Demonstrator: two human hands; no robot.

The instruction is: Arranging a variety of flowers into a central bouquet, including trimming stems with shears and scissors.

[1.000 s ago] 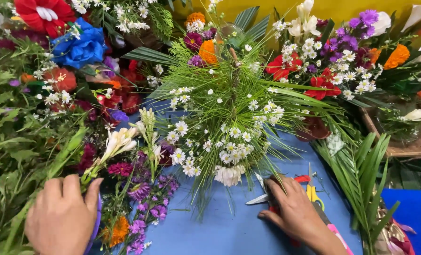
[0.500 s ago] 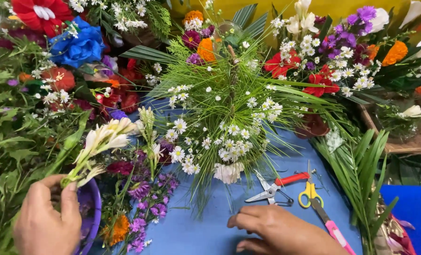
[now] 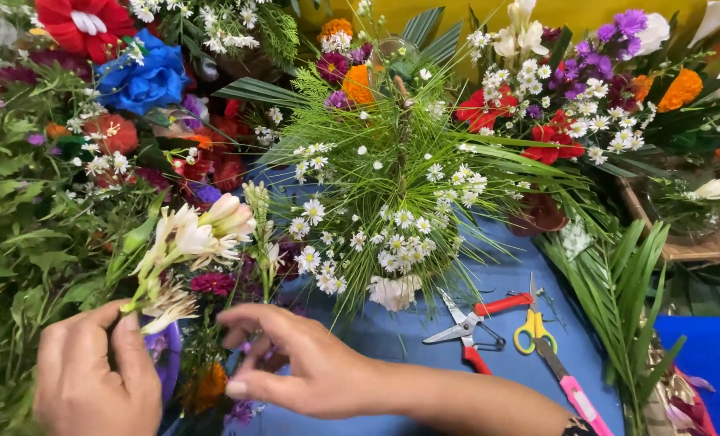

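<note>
Seen from above, a blue counter (image 3: 424,339) is crowded with cut flowers. The person's left hand (image 3: 94,375), at the lower left, is closed around the lower end of a slender green stem of creamy white, pink-tipped tubular blooms (image 3: 194,238), which leans up and to the right from the fist. The right hand (image 3: 299,367) reaches across from the lower right with its fingers loosely spread and open, holding nothing, its fingertips just beside the stem's base and above some small purple flowers (image 3: 243,408).

Behind the hands stands a loose spray of fine green needle foliage dotted with small white daisies (image 3: 376,218). To its right, on the bare counter, lie red-handled metal pruning snips (image 3: 473,327) and yellow-and-pink-handled scissors (image 3: 550,355), touching or nearly so, well apart from both hands. Long green palm-like leaves (image 3: 618,291) lie further right.

To handle this stem well, the grip should stay low and gentle, since the blooms look delicate. The free hand would best steady or strip the stem below the flower heads, avoiding the petals.
</note>
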